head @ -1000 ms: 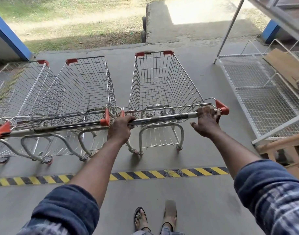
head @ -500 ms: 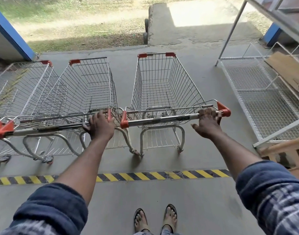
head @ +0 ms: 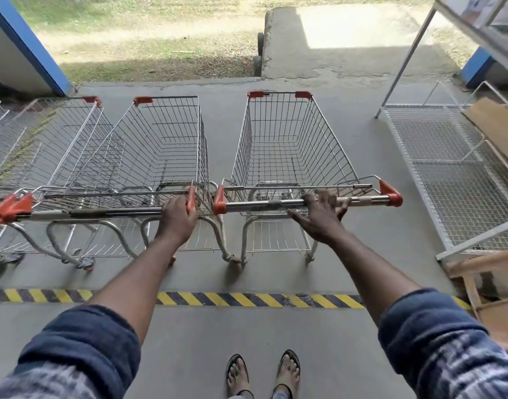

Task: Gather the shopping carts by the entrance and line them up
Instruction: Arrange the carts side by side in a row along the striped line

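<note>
Head camera: on a grey concrete floor [head: 189, 355] at an open entrance, the right cart [head: 290, 156], middle cart [head: 160, 151] and left cart [head: 60, 145] stand side by side (orange caps on the handle ends), handles toward the person, just beyond a yellow-and-black hazard stripe [head: 247, 300]. The left hand [head: 178, 218] is clamped round the middle cart's handle near its right end. The right hand [head: 322, 220] rests, fingers spread, on the right cart's handle.

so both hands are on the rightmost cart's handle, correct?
Not quite. Head view: only the right hand rests on the rightmost cart's handle; the left hand grips the neighbouring cart's handle.
</note>
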### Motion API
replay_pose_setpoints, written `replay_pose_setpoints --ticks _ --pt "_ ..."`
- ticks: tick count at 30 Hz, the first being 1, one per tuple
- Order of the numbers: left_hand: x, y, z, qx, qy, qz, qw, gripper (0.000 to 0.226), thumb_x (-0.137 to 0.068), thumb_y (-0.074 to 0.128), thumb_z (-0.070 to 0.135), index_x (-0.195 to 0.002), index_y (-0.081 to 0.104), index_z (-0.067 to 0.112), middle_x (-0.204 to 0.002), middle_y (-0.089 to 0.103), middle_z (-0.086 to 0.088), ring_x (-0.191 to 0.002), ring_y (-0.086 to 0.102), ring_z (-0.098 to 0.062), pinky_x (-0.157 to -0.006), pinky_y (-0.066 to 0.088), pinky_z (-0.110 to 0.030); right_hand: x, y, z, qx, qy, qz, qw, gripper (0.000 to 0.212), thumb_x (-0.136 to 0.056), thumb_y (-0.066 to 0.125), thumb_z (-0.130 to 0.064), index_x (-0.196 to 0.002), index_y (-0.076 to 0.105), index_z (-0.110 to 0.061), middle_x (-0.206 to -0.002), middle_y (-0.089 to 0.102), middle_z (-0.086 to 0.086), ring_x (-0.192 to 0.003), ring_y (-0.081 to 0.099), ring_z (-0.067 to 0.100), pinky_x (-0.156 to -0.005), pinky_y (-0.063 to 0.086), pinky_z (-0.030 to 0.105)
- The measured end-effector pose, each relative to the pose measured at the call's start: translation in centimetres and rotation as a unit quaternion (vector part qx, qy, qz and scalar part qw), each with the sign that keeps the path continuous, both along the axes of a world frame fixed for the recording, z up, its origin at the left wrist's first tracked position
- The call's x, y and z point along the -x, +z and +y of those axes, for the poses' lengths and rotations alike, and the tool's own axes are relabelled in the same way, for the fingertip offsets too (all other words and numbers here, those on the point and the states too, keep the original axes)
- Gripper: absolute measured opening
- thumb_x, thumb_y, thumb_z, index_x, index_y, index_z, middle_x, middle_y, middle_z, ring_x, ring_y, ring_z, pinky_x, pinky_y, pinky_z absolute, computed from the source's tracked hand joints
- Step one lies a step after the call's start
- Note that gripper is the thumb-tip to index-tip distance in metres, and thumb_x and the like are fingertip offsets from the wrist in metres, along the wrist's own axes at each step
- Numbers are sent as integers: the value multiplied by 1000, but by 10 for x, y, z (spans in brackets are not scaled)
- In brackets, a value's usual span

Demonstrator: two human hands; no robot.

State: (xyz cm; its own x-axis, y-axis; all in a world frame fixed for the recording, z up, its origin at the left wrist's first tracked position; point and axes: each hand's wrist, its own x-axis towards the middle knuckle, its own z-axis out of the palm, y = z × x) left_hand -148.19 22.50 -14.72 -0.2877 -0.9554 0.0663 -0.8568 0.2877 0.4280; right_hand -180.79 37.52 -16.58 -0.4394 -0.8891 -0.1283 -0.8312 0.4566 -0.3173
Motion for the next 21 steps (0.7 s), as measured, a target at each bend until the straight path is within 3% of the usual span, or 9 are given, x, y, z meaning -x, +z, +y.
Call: replay_pose_setpoints --ticks 5,10,21 --pt "-23 -6 -7 12 -37 -12 999 13 -94 56 13 -98 60 1 -89 59 -15 -84 51 -31 -70 38 -38 -4 1 -6 20 -15 -20 999 76 -79 25 -88 -130 48 -36 -147 31 11 -146 9 32 -110 -14 70" --pt "-38 -10 -19 -6 -47 -29 998 22 -94 61 17 -109 65 2 -96 66 -17 -90 57 -33 -80 49 -45 -3 0 -4 22 -17 -20 999 68 -85 32 -83 -133 48 -38 -147 31 11 -147 10 31 -108 -20 67" --pt "-32 -15 -18 7 -27 -28 999 22 -96 58 21 -105 64 2 -95 65 -16 -94 57 -34 -85 47 -48 -3 -1 -4 35 -18 -11 999 75 -78 26 -88 -127 51 -38 -141 34 8 -144 15 29 -110 -16 68"
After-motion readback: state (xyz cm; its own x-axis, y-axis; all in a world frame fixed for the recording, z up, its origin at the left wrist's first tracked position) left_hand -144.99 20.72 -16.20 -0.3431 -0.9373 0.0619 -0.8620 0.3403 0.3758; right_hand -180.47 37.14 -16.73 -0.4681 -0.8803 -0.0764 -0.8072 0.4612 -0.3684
